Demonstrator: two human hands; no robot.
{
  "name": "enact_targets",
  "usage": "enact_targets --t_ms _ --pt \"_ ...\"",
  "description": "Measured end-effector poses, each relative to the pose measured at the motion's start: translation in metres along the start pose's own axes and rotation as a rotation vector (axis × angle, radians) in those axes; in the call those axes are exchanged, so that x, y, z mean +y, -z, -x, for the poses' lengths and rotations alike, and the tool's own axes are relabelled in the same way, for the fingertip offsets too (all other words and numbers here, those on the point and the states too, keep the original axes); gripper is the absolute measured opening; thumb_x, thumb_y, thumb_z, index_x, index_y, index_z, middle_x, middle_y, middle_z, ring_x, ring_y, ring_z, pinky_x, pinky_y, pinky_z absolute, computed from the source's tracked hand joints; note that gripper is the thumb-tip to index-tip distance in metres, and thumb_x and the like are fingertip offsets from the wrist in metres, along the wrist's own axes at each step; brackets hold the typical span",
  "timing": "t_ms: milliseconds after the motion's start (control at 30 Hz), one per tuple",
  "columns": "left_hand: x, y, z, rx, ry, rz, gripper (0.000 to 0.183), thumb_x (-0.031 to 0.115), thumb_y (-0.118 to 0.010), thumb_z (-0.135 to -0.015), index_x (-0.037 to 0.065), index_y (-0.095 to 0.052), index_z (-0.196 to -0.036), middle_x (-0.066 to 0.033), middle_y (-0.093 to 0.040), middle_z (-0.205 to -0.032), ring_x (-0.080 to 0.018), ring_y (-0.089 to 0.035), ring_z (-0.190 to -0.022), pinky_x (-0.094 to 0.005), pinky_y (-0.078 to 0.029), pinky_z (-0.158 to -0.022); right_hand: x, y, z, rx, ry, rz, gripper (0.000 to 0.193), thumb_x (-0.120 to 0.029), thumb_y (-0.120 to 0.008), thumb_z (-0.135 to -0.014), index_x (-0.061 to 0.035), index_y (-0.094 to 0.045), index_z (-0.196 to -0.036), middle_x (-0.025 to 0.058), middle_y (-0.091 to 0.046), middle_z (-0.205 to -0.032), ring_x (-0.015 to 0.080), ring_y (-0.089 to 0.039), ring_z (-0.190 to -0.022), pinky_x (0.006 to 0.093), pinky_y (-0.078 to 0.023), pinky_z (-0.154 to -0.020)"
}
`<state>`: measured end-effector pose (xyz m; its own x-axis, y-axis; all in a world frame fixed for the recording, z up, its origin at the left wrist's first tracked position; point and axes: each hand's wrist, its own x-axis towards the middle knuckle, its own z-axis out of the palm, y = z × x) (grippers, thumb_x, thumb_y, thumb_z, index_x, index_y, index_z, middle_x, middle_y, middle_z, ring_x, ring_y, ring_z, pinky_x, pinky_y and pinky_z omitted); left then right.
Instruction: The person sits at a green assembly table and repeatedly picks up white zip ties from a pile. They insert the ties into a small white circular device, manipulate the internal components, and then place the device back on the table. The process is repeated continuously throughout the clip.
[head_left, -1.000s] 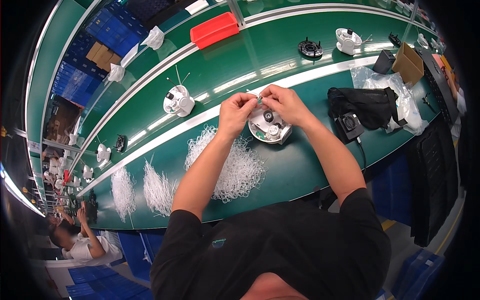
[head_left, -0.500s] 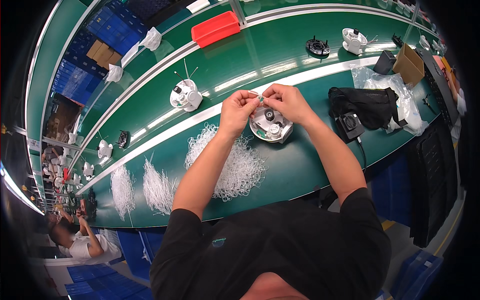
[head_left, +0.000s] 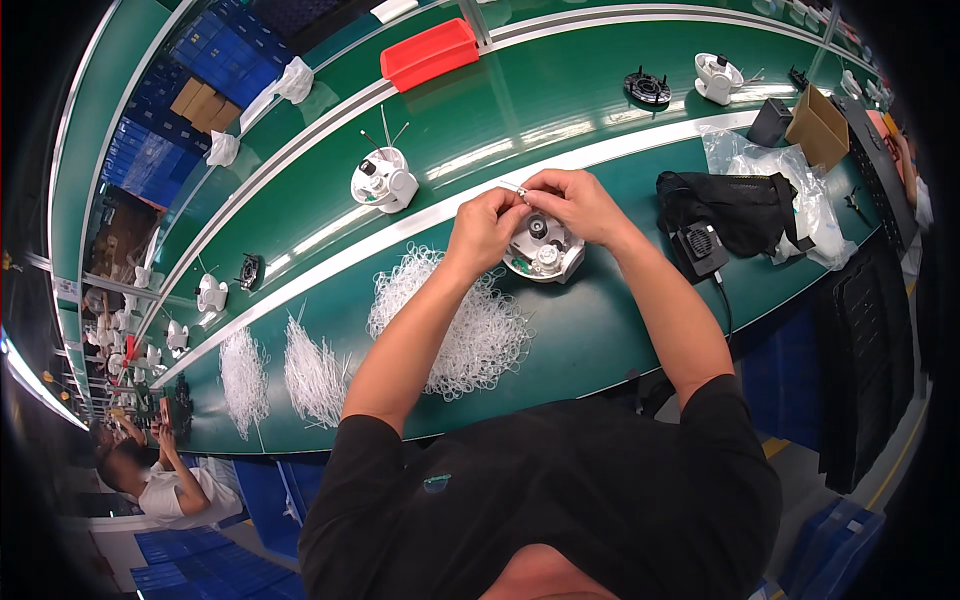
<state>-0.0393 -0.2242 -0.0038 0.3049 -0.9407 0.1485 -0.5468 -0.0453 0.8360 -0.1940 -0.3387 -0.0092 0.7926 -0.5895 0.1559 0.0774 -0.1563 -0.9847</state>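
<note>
My left hand (head_left: 484, 230) and my right hand (head_left: 580, 206) meet above the far edge of a round white device housing (head_left: 566, 262). The fingers of both are closed in a pinch around a thin white strip (head_left: 512, 187), whose end sticks out past the fingertips; its exact kind is too small to tell. Inside the housing sit a black lens-like cylinder (head_left: 538, 228), white round parts and a bit of green board. My fingers hide the housing's far left side. Left of it, beside my left forearm, spreads a heap of looped white plastic ties (head_left: 465, 335).
Two smaller piles of thin white ties (head_left: 315, 375) (head_left: 243, 380) lie farther left. Beyond a pale rail, a green conveyor belt (head_left: 470, 130) carries white housings (head_left: 384, 180) and black round bases (head_left: 647, 89). A black bag (head_left: 725, 212), black device (head_left: 700, 250) and red bin (head_left: 430, 55) are around.
The housings and bases on the belt have shifted to the right. My left hand has moved slightly right, its fingers bending closer to my right hand, and the strip's end now points up leftward.
</note>
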Motion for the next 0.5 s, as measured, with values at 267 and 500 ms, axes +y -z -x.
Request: enact_targets --t_ms 267,500 --pt "0.005 -0.004 0.001 -0.022 -0.355 -0.409 0.006 0.006 -0.068 -0.082 0.003 -0.066 -0.087 -0.0141 -0.061 -0.087 -0.0345 -0.061 -0.091 -0.0449 -0.049 -0.078 0.014 0.0 -0.005 0.233 -0.144 -0.225 0.019 -0.022 -0.062 -0.096 -0.0032 -0.065 -0.099 -0.0016 -0.057 -0.082 0.0076 -0.052 -0.079 0.0241 -0.044 -0.071" --pt "0.001 -0.004 0.003 0.002 -0.253 -0.428 0.007 0.007 -0.069 -0.081 0.003 -0.066 -0.085 -0.014 -0.063 -0.088 -0.0343 -0.062 -0.089 -0.0443 -0.05 -0.078 0.016 0.011 0.003 0.053 -0.018 0.211 0.022 -0.022 -0.063 -0.094 -0.0037 -0.063 -0.105 0.0001 -0.052 -0.07 0.0111 -0.049 -0.067 0.0262 -0.042 -0.064"
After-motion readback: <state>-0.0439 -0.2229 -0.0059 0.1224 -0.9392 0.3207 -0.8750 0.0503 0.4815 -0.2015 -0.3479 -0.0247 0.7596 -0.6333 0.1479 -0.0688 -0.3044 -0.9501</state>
